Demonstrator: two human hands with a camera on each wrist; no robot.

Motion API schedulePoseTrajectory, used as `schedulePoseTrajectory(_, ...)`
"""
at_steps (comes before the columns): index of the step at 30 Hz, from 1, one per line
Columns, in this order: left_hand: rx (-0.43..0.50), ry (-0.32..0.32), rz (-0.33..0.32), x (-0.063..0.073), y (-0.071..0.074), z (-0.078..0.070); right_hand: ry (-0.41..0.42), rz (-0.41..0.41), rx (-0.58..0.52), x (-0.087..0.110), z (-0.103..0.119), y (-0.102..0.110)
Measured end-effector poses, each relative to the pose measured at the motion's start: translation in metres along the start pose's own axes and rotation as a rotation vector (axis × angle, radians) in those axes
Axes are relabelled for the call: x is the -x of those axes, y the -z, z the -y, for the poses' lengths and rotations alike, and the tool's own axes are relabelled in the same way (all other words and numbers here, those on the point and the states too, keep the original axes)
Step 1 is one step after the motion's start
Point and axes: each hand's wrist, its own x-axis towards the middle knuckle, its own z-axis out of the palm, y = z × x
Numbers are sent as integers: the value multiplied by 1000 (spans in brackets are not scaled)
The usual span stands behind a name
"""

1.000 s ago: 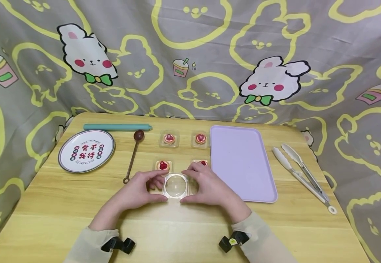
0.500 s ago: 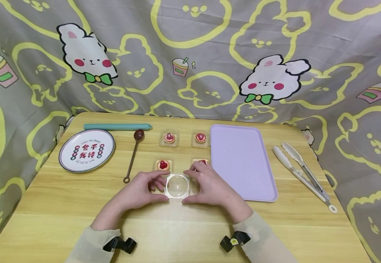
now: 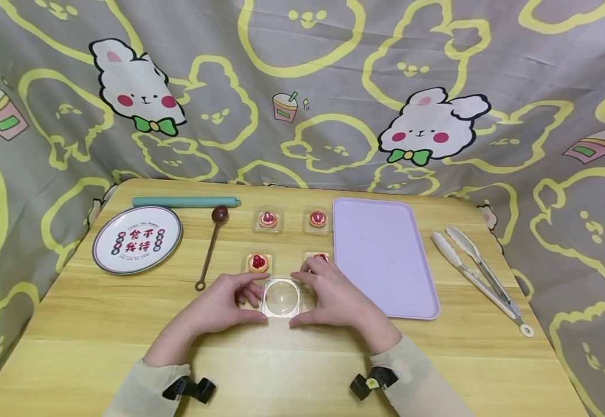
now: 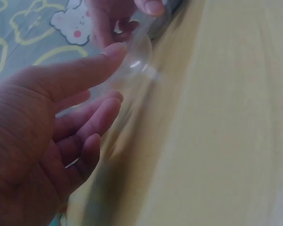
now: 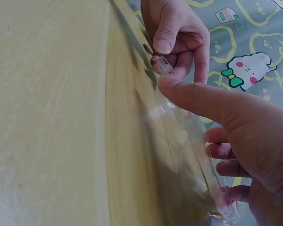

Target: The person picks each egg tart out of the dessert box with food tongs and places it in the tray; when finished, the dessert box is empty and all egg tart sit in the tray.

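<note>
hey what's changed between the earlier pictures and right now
Very little: the clear plastic case has shifted slightly to the right, and the left hand and right hand went with it, neither letting go. The tarts, purple tray, tongs, plate, brown spoon and teal rod stayed put.

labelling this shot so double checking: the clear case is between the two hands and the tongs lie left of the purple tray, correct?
Not quite: the tongs lie right of the purple tray, as the head view shows. The clear case is between the left hand and right hand.
</note>
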Motion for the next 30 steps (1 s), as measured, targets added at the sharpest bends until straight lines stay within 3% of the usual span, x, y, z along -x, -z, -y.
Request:
schedulePoseTrajectory(10,-90,-23,-31,1,22,-5,9,-22,-111,5,-5,20)
schedulePoseTrajectory(16,-155,-57,-59,-8,36,-13,-27,-26,-191,9,-18,36)
schedulePoseTrajectory(24,-165,-58,-63,-42,34,-32,-78,-70,-325,7,-49,56)
schedulePoseTrajectory(30,-115,-32,-73,-78,28,-36,-90,-137,-318,0,-72,67)
